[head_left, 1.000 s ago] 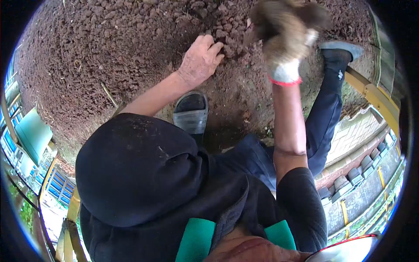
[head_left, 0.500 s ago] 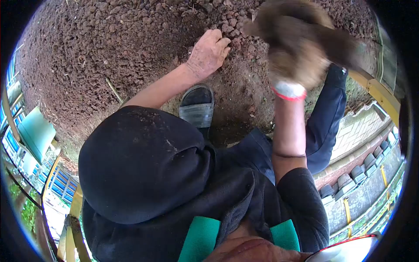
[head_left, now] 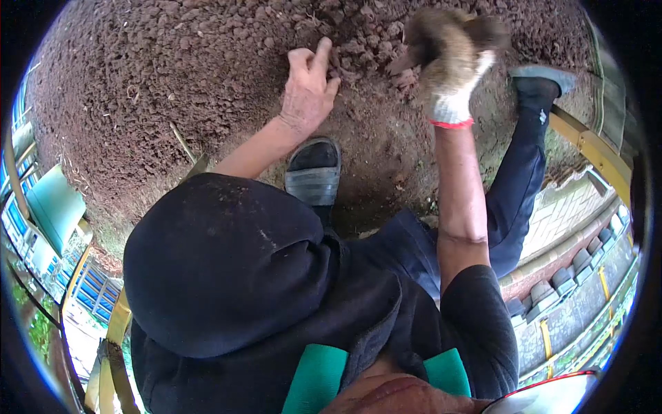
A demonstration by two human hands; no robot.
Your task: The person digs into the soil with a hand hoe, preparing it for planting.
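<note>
My left hand (head_left: pixel 309 88), bare and dusty, rests over the crumbly brown soil (head_left: pixel 186 69) with two fingers stretched out and apart and nothing visible in it. To its right, my right hand (head_left: pixel 454 62) wears a soiled white work glove with a red cuff edge. Its fingers are wrapped round a dark tool (head_left: pixel 488 33), blurred by motion. A pointed, earth-coloured end of the tool sticks out on the left of the glove, just above loose clods (head_left: pixel 407 81). The tool's exact shape cannot be made out.
My sandalled feet (head_left: pixel 314 176) (head_left: pixel 545 77) stand on the soil. A thin stick (head_left: pixel 183 143) lies at the left. Yellow metal bars (head_left: pixel 596 148), a light paved strip (head_left: pixel 558 214) and a row of grey blocks (head_left: pixel 562 283) are at the right.
My left hand has moved a little left and its curled fingers have spread. My right hand has shifted slightly, the tool has turned, and my right sandal now shows.
</note>
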